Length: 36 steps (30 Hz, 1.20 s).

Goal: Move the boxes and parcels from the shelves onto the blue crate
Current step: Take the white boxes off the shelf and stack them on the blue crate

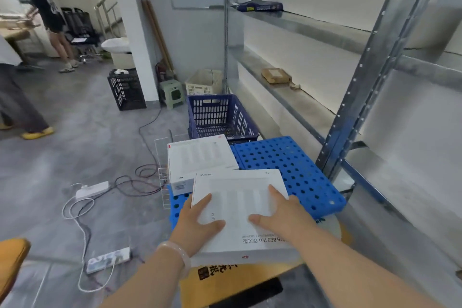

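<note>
Your left hand [200, 225] and right hand [280, 217] lie flat, fingers spread, on the near white box [240, 210]: the grip is released, pressing rather than clasping. That box rests partly on an orange carton [225, 280] and partly over the blue crate [287, 165], its far corner overlapping a second white box [200, 157] lying on the crate. Beyond stand a dark blue basket [220, 115] and the metal shelves [287, 92], where a brown parcel [276, 75] remains.
</note>
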Tool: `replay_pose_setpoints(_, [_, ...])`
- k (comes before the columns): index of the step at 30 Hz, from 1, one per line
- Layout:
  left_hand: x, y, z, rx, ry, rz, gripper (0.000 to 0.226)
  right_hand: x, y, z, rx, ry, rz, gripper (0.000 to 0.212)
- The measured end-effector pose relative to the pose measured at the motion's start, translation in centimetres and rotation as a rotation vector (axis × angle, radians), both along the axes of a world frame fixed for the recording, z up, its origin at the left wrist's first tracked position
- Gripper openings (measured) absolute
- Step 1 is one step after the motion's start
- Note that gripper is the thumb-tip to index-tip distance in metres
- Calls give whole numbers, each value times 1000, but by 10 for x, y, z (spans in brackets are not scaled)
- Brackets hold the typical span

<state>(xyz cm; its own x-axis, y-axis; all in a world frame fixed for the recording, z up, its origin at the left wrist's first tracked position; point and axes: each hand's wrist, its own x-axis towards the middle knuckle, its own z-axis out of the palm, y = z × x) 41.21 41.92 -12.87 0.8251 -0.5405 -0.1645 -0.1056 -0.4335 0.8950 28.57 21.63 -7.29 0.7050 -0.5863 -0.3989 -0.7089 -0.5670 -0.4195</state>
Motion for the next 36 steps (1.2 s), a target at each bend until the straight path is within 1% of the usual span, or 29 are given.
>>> replay_pose_setpoints(7, [19, 19, -29, 63, 68, 122, 77, 54, -2, -36, 94, 27, 124, 114])
replay_pose_setpoints(11, [28, 18, -42, 127, 64, 132, 80, 77, -11, -53, 116, 43, 174, 111])
replay_pose_setpoints(18, [40, 9, -61, 214, 57, 149, 78, 93, -30, -84, 200, 11, 213, 107])
replay_pose_setpoints(23, [43, 7, -68, 257, 53, 161, 71, 102, -37, -94, 218, 4, 258, 101])
replay_pose_setpoints(30, [51, 8, -66, 275, 58, 166, 71, 113, -38, -96, 188, 21, 282, 102])
replay_pose_setpoints(36, [56, 8, -68, 278, 65, 160, 71, 116, -38, -97, 200, 12, 267, 102])
